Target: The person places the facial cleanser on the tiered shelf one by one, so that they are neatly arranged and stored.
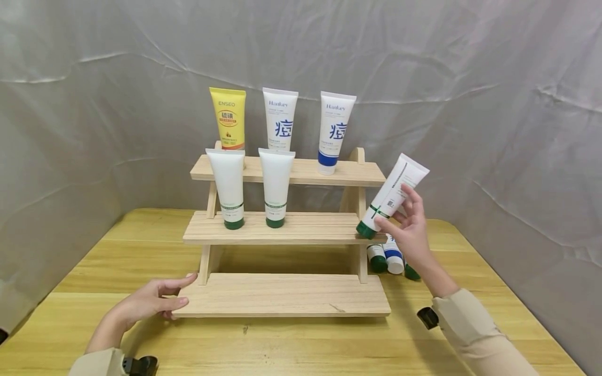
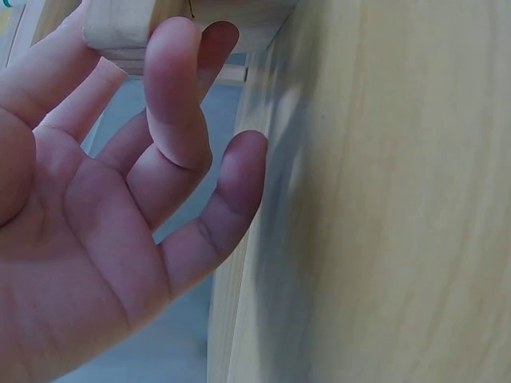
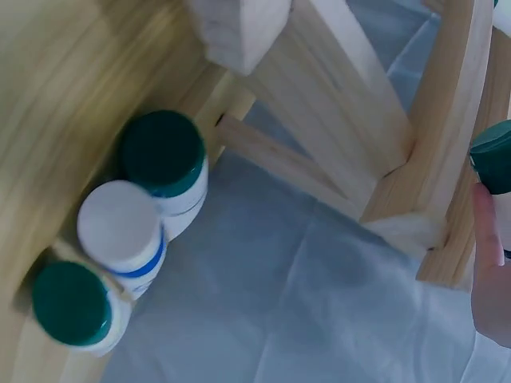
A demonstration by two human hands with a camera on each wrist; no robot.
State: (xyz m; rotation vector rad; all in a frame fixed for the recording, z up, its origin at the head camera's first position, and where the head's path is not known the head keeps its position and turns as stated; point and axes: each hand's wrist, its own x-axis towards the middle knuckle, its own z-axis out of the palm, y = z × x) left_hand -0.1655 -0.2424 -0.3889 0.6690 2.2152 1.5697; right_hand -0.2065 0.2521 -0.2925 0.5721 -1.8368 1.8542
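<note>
A three-tier wooden rack [image 1: 282, 295] stands on the yellow table. My right hand [image 1: 398, 215] pinches a white tube with a green cap [image 1: 398, 187], tilted cap-down, just off the right end of the middle shelf [image 1: 320, 225]. In the right wrist view only its green cap [image 3: 495, 155] and one finger [image 3: 491, 263] show. My left hand [image 1: 185, 290] rests with straight fingers against the left end of the bottom shelf. The left wrist view shows the same hand [image 2: 184, 159], palm up and holding nothing, beside the wood [image 2: 383, 199].
The top shelf carries a yellow tube [image 1: 228, 118] and two white tubes with blue print [image 1: 279, 119] [image 1: 335, 131]. Two white green-capped tubes [image 1: 228, 187] [image 1: 275, 186] stand on the middle shelf. Three tubes [image 1: 394, 258] lie on the table behind the rack's right leg, caps [image 3: 118, 226] facing me.
</note>
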